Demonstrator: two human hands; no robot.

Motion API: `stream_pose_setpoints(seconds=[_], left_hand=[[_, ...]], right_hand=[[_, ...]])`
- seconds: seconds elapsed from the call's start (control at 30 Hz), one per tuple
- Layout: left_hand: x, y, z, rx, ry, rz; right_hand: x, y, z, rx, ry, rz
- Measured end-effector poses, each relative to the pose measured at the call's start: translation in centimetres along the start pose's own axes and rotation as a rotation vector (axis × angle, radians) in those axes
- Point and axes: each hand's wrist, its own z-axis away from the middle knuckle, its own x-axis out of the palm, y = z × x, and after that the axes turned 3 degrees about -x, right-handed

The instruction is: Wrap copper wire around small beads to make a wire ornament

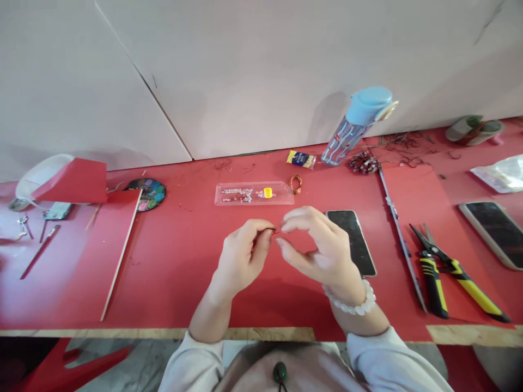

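Note:
My left hand (245,250) is closed in a pinch, thumb against forefinger, on a thin reddish strand (276,232). Whether the strand is thread or wire is too fine to tell. Facing it, my right hand (322,247) curves in with thumb and fingers apart, its fingertips close to the strand's free end. Both hands are over the red table (183,261). Just beyond them lies a clear plastic tray (254,201) with small pale beads (237,193) and a yellow cap (267,193) in it. A coil of copper-coloured wire (296,184) touches its right end.
A black phone (352,242) lies beside my right hand. Further right are yellow-and-black pruning shears (437,269), a decorated stick (400,234) and another phone (496,231). A blue-capped bottle (351,128) stands behind. At left are a red board (102,245) and a round palette (151,194).

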Motion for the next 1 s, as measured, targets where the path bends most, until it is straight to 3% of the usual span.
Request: stream_pose_setpoints(seconds=[0.2, 0.33, 0.63, 1.0], left_hand=[[0.1, 0.4, 0.0, -0.025, 0.001, -0.029], [0.1, 0.3, 0.0, -0.044, -0.026, 0.041], [-0.3, 0.6, -0.3, -0.062, -0.141, 0.33], [0.4, 0.5, 0.2, -0.292, -0.231, 0.733]], right_hand=[[0.4, 0.2, 0.0, -0.033, 0.007, 0.007], [-0.1, 0.6, -0.1, -0.071, -0.064, -0.02], [-0.8, 1.3, -0.5, 0.016, -0.115, -0.32], [-0.3, 1.8, -0.3, 0.06, -0.114, -0.559]])
